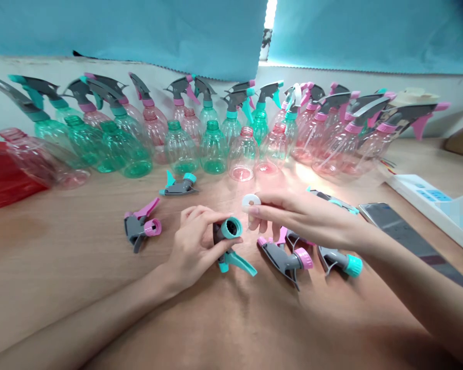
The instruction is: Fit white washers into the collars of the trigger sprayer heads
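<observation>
My left hand (pixel 195 241) grips a grey and teal spray trigger head (pixel 237 260), its threaded collar turned up toward me and the teal lever pointing right. Pinched between the thumb and fingers of my right hand (pixel 278 213) is a small white washer (pixel 250 201) with a hole in its middle. The washer is held apart from the collar, slightly above and to its right. Beneath my right hand lie a pink and grey trigger head (pixel 285 257) and a teal-collared one (pixel 341 262). A pink-levered trigger head (pixel 141 226) rests left of my left hand, with a teal one (pixel 179 185) beyond.
Several open green bottles (pixel 175 149) and pink bottles (pixel 244 156) stand across the table's back, among others fitted with trigger heads. A red bag (pixel 11 177) lies far left. At right are a dark phone-like slab (pixel 412 241) and a white power strip (pixel 432 205).
</observation>
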`<state>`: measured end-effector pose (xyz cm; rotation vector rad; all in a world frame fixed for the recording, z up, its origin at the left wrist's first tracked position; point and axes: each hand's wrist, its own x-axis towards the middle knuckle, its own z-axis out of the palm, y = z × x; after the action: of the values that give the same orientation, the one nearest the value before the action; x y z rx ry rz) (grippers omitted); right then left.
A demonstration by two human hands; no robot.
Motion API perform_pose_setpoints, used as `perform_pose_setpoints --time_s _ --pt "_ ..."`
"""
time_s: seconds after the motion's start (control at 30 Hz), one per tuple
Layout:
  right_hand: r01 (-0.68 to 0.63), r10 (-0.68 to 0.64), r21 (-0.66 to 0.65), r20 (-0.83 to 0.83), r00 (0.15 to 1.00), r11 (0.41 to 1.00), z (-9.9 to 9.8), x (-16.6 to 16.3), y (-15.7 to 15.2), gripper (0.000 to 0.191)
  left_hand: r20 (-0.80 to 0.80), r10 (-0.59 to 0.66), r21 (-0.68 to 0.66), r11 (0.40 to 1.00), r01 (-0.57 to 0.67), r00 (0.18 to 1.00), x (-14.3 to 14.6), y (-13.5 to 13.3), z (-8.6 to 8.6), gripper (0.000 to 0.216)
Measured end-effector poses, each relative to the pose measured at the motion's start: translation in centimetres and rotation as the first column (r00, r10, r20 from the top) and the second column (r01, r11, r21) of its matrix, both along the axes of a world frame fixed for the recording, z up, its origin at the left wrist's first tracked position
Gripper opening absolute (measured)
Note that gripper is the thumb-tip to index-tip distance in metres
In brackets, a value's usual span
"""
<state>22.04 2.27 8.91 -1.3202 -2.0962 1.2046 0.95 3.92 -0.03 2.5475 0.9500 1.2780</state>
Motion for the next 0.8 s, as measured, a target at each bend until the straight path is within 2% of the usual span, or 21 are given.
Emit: perform_pose_setpoints --time_s 0.13,0.23,0.33,0.53,0.63,0.8 --pt "-0.046 0.041 -0.074 -0.064 0.997 0.996 -0.1 0.1 -0.1 0.029 0.003 -0.004 0.003 1.000 0.004 1.000 0.0 0.0 0.1 0.026" --pt "-0.133 0.130 -0.146 -0.028 0.991 0.980 0.1 0.2 0.0 0.031 0.009 0.007 0.004 1.000 -0.007 1.000 0.1 0.0 0.2 0.025" --pt "-0.134 0.143 -0.234 0.022 0.989 0.963 0.1 0.3 0.2 0.034 0.011 0.004 0.005 1.000 -0.004 1.000 0.0 0.1 0.2 0.024" --pt "-0.175 0.196 -0.325 0.030 0.980 0.929 -1.1 0.2 1.1 0.039 0.017 -0.051 0.011 0.999 0.050 0.999 -0.1 0.2 -0.1 0.022" --pt "-0.167 0.198 -0.333 0.061 0.978 0.928 -1.9 -0.1 1.4 0.043 0.022 -0.094 0.016 0.995 0.094 0.995 -0.2 0.2 -0.2 0.022" --pt "-0.074 0.117 -0.354 0.102 0.988 0.932 -2.4 -0.3 1.5 0.051 0.024 -0.141 0.032 0.990 0.140 0.990 -0.2 0.1 -0.3 0.027"
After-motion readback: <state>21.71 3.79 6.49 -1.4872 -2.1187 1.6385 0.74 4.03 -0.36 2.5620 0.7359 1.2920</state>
